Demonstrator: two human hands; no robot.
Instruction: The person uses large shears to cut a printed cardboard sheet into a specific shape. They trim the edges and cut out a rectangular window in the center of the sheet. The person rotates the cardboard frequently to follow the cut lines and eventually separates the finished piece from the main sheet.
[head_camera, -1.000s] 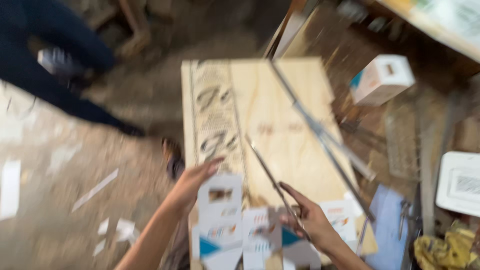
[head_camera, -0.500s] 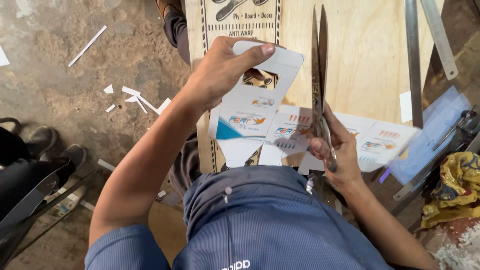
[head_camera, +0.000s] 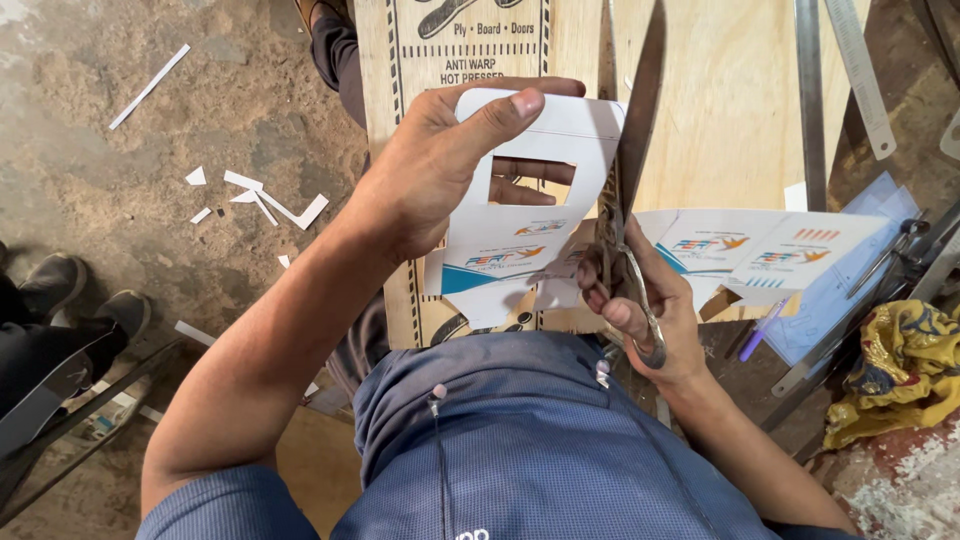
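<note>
My left hand (head_camera: 440, 165) grips a flat white printed card cut-out (head_camera: 535, 215) with a rectangular window, thumb on top and fingers showing through the window. My right hand (head_camera: 640, 305) holds large metal scissors (head_camera: 628, 140) by the handles, the long blades pointing away from me along the card's right edge. Both hands hover over a plywood sheet (head_camera: 720, 110). More printed white card pieces (head_camera: 760, 255) lie on the plywood to the right of my right hand.
Metal rulers (head_camera: 835, 70) lie on the plywood at the right. A yellow rag (head_camera: 905, 365), a purple pen (head_camera: 760, 330) and tools sit at the far right. White paper scraps (head_camera: 265, 200) litter the dirt floor at left, near another person's shoes (head_camera: 80, 300).
The view has drawn closer. My left hand has lifted the windowed card a little higher and the scissors stand alongside its right edge; both hands stay over the plywood.
</note>
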